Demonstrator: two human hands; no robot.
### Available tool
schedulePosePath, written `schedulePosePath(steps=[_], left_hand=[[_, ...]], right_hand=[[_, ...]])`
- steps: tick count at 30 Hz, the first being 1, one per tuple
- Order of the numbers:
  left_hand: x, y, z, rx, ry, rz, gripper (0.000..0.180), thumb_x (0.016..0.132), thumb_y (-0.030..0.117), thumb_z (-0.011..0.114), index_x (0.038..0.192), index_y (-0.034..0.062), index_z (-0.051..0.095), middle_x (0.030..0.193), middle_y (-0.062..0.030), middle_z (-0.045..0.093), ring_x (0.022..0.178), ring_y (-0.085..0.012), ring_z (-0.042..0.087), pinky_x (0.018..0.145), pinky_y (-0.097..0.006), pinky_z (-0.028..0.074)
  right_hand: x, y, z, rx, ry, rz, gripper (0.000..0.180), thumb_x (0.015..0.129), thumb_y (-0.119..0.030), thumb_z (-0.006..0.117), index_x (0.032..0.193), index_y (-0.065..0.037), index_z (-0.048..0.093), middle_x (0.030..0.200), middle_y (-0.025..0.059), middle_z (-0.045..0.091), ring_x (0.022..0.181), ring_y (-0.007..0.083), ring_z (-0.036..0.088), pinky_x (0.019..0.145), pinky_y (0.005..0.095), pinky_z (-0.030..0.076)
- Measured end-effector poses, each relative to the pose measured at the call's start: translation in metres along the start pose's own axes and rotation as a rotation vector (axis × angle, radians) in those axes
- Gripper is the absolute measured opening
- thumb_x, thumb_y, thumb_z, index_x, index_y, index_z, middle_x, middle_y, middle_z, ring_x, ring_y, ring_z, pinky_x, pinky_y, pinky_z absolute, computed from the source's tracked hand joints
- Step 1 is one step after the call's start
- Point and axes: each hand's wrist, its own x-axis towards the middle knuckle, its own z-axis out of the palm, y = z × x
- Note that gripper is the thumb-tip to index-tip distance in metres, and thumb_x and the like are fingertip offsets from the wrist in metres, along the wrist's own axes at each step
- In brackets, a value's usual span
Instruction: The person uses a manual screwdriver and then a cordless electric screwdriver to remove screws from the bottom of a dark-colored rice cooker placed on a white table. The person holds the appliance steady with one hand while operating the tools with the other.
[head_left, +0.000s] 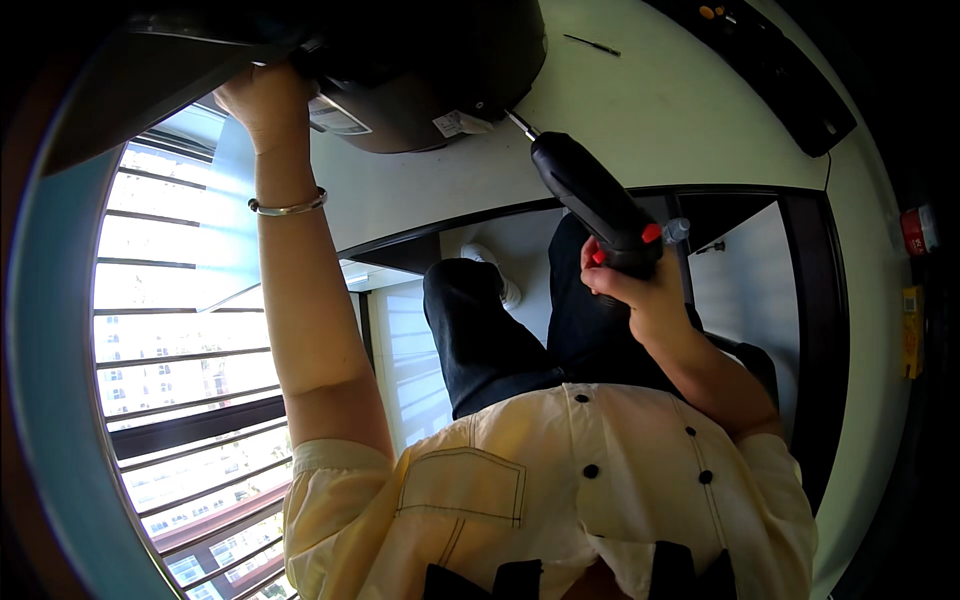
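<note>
A dark, rounded appliance (440, 90) with pale labels lies on the light tabletop, its top cut off by shadow. My left hand (265, 100) is curled against its left side; what the fingers close on is hidden in the dark. In my right hand (645, 300) is a black cordless screwdriver (590, 185) with red buttons, the fingers wrapped round its handle. Its metal bit (520, 124) points up and left at the appliance's lower edge, close to a small screw hole. I cannot tell whether the tip touches.
A thin, dark screwdriver-like tool (592, 45) lies farther back on the tabletop (660, 120). A long black panel (765, 70) rests at the back right. Red and yellow packages (912, 330) sit at the far right. A barred window (190, 350) is on the left.
</note>
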Motion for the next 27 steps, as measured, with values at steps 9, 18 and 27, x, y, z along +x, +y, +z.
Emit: schedulePosePath(steps=[9,18,27], left_hand=[[0.002,-0.007,-0.003,0.264,-0.071,0.141,0.027,0.067,0.020,0.064,0.085,0.0007,0.060,0.085,-0.0107,0.061,0.080,-0.0270,0.058,0.075,-0.038,0.045],[0.003,-0.004,-0.005,0.243,-0.106,0.128,0.022,0.067,0.017,0.063,0.083,0.0025,0.058,0.084,-0.0095,0.061,0.080,-0.0253,0.058,0.076,-0.037,0.045],[0.005,0.004,-0.004,0.290,-0.100,0.175,0.019,0.068,0.016,0.061,0.081,0.0024,0.060,0.083,-0.0104,0.062,0.076,-0.0267,0.058,0.072,-0.037,0.047]], right_hand=[[0.006,0.006,0.008,0.093,-0.018,-0.021,0.016,0.065,-0.003,0.067,0.079,-0.001,0.060,0.074,0.0021,0.058,0.066,0.0092,0.053,0.061,0.0235,0.043],[0.010,0.008,0.007,0.081,-0.053,-0.022,0.029,0.061,-0.003,0.064,0.090,-0.001,0.057,0.073,0.0081,0.057,0.059,0.0121,0.052,0.056,0.0248,0.042],[0.011,0.010,0.007,0.123,-0.066,-0.021,0.037,0.061,-0.004,0.064,0.097,-0.001,0.057,0.072,0.0087,0.056,0.058,0.0129,0.052,0.055,0.0258,0.043]])
